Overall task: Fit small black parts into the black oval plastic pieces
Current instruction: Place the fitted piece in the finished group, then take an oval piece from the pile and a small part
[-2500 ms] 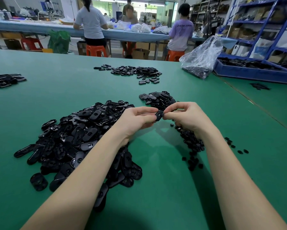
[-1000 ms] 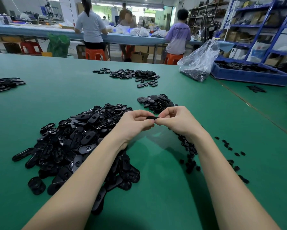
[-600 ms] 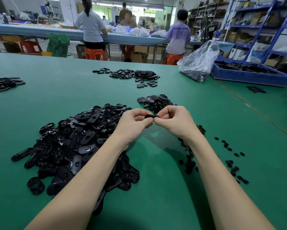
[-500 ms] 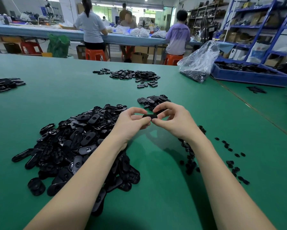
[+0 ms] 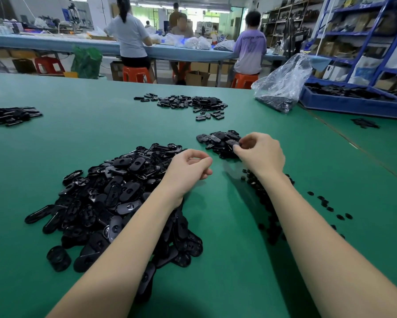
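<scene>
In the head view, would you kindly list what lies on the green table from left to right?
Small far-left heap of black parts → big pile of black oval plastic pieces → left hand → right hand → clear plastic bag → blue tray.

Green table (image 5: 101,134) strewn with heaps of black parts.

A large heap of oval pieces (image 5: 114,198) lies left of centre, a smaller pile (image 5: 218,142) just beyond it, and a trail of small parts (image 5: 268,203) runs to the right, with loose ones (image 5: 330,207) scattered beside. Farther off lie a spread of pieces (image 5: 190,103), a left-edge pile (image 5: 9,115), a clear plastic bag (image 5: 282,88) and a blue tray (image 5: 353,104), perhaps holding more parts.
</scene>
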Tool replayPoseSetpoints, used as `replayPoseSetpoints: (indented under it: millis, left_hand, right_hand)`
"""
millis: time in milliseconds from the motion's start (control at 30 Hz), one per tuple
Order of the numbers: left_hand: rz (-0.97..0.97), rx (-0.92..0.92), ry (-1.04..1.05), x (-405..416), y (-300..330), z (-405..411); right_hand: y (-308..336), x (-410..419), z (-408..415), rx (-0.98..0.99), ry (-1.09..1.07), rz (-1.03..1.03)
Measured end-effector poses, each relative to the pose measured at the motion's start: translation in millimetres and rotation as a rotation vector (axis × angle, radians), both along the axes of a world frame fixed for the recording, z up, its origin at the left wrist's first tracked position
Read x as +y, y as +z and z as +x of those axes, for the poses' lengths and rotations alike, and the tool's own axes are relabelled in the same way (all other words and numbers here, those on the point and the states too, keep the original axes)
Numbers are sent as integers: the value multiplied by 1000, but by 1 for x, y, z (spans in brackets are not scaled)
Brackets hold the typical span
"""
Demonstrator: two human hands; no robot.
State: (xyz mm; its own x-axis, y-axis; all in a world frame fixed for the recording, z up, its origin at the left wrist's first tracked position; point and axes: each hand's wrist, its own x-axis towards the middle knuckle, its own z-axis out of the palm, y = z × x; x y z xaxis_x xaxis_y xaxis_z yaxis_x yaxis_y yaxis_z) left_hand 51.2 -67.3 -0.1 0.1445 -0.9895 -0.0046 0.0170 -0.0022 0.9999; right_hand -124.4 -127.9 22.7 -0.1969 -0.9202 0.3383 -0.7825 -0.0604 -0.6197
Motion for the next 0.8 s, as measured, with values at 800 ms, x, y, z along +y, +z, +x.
replayPoseSetpoints:
  millis: [800]
  left_hand:
    - [19, -13, -12, 5, 15, 7]
  right_hand:
    - [12, -24, 11, 76, 33, 95]
